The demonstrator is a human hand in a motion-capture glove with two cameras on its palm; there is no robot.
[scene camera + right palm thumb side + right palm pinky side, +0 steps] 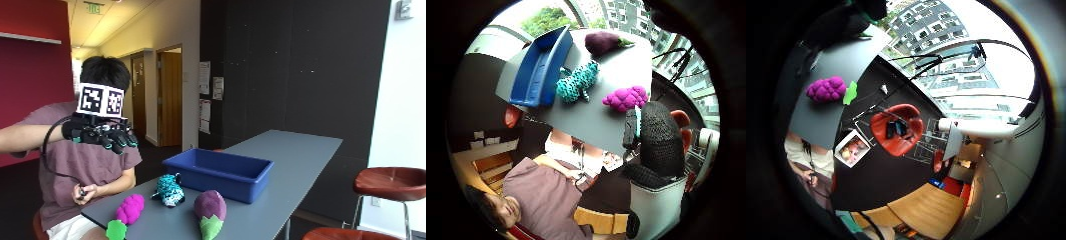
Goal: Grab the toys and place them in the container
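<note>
1. The gloved right hand [106,134] is raised in the air beside the person's head, well above the grey worktop [293,165]; its fingers [118,141] hang loosely curled and grip nothing. In the thumb side palm view only one black-gloved finger [661,137] shows.
2. The inside floor of the blue rectangular plastic container [219,174] is hidden by its near wall in the outside view; the thumb side palm view shows only bare blue inside, though its far end is cut off.
3. Three soft toys lie on the worktop in front of the container, none in it.
4. The magenta knobbly plush grape bunch with a green leaf [128,212] lies nearest the person at the worktop's end; its leaf hangs at the edge.
5. The teal and black patterned plush toy [169,190] stands just beside the container's near wall; its exact shape is hard to make out.
6. The dark purple plush aubergine with a green stalk end [210,211] lies near the container's corner, its green end cut off by the outside view's edge.
</note>
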